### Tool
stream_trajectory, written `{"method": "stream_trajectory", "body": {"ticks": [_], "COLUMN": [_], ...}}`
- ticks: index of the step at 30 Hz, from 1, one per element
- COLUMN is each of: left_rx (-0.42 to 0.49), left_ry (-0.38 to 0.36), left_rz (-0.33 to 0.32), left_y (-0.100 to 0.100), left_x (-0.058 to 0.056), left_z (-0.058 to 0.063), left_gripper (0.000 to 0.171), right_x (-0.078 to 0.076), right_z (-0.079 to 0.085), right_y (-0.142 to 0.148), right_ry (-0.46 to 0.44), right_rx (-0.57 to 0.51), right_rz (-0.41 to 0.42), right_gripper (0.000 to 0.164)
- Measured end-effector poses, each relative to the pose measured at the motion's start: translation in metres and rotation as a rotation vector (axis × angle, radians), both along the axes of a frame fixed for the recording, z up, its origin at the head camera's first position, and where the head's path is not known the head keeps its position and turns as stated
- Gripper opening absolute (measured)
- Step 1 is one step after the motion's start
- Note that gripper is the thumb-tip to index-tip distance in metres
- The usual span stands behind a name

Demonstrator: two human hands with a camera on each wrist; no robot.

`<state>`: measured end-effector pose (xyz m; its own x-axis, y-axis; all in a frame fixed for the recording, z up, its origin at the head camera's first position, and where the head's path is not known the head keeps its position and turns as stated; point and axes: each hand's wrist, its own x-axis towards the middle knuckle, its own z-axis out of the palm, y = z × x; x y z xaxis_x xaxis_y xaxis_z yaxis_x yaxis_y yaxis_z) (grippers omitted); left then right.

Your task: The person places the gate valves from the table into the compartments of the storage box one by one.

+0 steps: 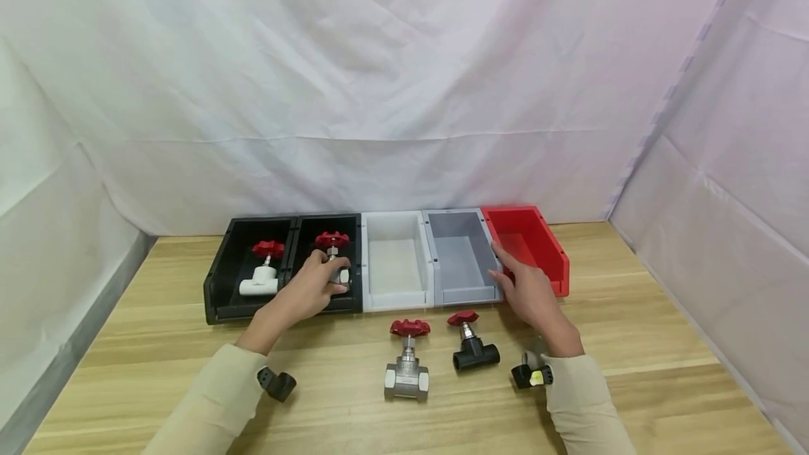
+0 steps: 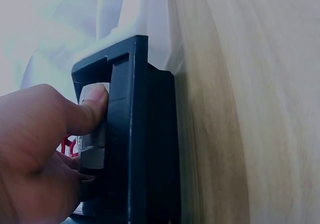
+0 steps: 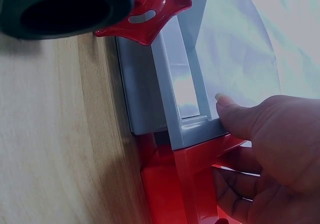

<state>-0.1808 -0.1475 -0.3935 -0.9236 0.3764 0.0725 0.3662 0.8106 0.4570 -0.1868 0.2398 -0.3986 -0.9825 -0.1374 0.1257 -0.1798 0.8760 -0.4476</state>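
Observation:
My left hand (image 1: 314, 284) grips a silver metal valve (image 1: 344, 277) with a red handwheel (image 1: 331, 239), inside the second black bin (image 1: 307, 225). In the left wrist view, the thumb presses the valve's metal body (image 2: 94, 146) just behind the bin's front wall. My right hand (image 1: 529, 291) holds the adjoining side walls of the grey bin (image 1: 468, 295) and the red bin (image 1: 556, 262). Its thumb (image 3: 235, 115) lies over the grey rim, while the other fingers (image 3: 237, 184) reach down on the red side.
A white valve (image 1: 260, 281) with a red handwheel stands in the leftmost black bin (image 1: 215, 293). The white bin (image 1: 398, 302) sits mid-row. On the wooden table (image 1: 341, 406) before the bins stand a larger silver valve (image 1: 406, 374) and a black valve (image 1: 475, 354). White cloth (image 1: 379, 90) hangs behind.

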Motion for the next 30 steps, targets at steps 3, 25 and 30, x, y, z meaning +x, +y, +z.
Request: {"method": "stream_trajectory", "body": {"ticks": [3, 25, 30], "left_rx": [-0.005, -0.07, -0.082], "left_ry": [-0.012, -0.08, -0.097], "left_rz": [0.003, 0.025, 0.033], "left_y": [0.0, 0.005, 0.005], "left_x": [-0.003, -0.014, -0.016], "left_z": [-0.004, -0.012, -0.012], "left_gripper": [0.039, 0.043, 0.045], "right_x": [0.0, 0.0, 0.0], "right_z": [0.0, -0.001, -0.002], "right_y": [0.0, 0.002, 0.0], "right_ry": [-0.002, 0.035, 0.039], "right_rx": [0.002, -0.007, -0.01], "right_rz": [-0.001, 0.012, 0.007], "right_gripper": [0.069, 0.067, 0.068]}}
